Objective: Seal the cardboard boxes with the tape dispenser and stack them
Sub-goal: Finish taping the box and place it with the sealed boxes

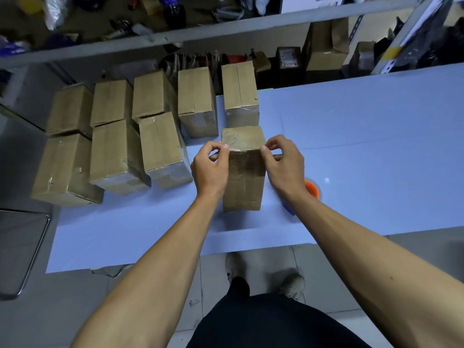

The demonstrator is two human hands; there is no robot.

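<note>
A brown cardboard box (244, 182) stands upright on the pale blue table (364, 136), straight in front of me. My left hand (210, 169) is at the box's upper left edge, thumb and forefinger pinching clear tape there. My right hand (285, 163) mirrors it at the upper right edge, thumb pressed on the taped edge and fingers curled. The orange and blue tape dispenser (311, 190) lies on the table right of the box, mostly hidden behind my right wrist.
Several sealed cardboard boxes (160, 149) stand in rows on the table's left and back. A cluttered shelf (175, 33) runs behind the table, with more boxes (324, 46) beneath it. A metal-framed stool (22, 249) is at the lower left. My shoes (291, 285) are on the tiled floor.
</note>
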